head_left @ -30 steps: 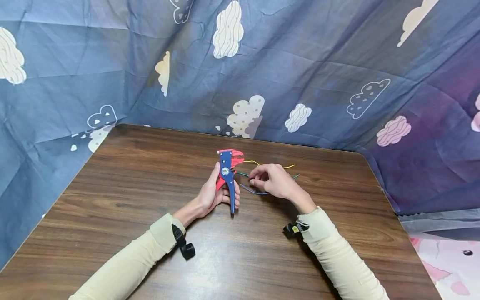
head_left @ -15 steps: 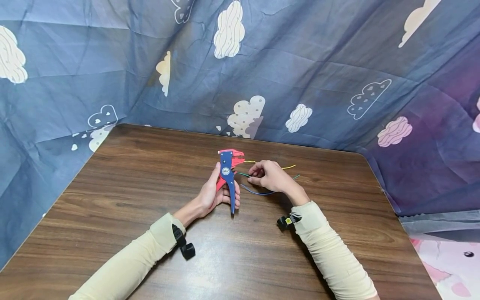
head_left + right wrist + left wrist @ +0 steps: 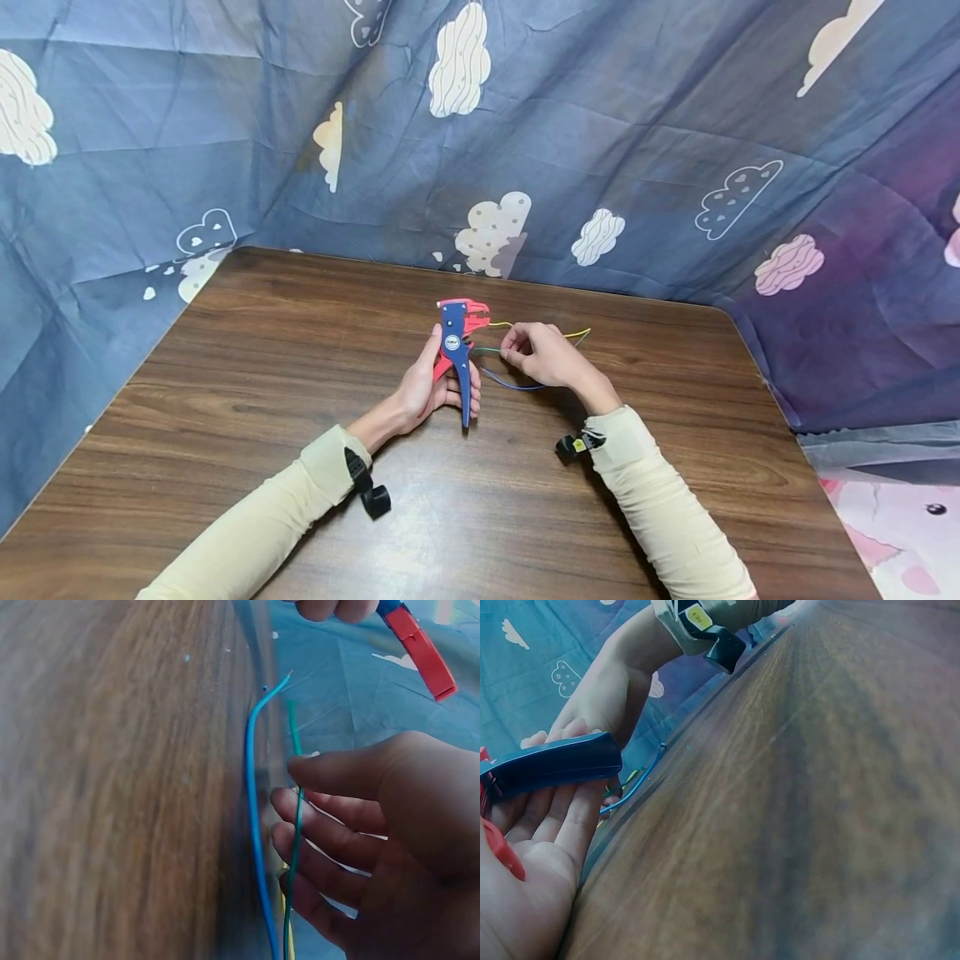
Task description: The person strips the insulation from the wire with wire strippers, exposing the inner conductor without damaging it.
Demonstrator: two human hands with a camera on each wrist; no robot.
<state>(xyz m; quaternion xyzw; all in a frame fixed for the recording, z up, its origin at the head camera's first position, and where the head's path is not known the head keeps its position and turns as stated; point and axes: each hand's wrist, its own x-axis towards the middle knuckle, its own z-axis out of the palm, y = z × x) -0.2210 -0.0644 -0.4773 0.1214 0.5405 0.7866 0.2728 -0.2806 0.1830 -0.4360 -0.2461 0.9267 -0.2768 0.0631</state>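
My left hand (image 3: 420,392) holds a wire stripper (image 3: 452,321) with a blue body and red jaws. The thumb lies along its left side, and the blue handle (image 3: 562,761) passes over the fingers in the left wrist view. To the right of the tool, my right hand (image 3: 551,357) pinches a thin green wire (image 3: 295,855) between thumb and fingertips. The wire's left end sticks out toward the stripper, apart from its jaws in the right wrist view. A blue wire (image 3: 253,787) lies on the table beside the right hand. Behind the hand runs a yellow wire (image 3: 577,335), partly hidden.
The brown wooden table (image 3: 480,517) stretches under both arms. Patterned blue cloth (image 3: 390,167) hangs along its back and sides. Black camera mounts are strapped to both wrists.
My right hand has come down on the green wire and now pinches it. The wire's far end has swung back toward the yellow wire. The left hand and wire stripper stay in place.
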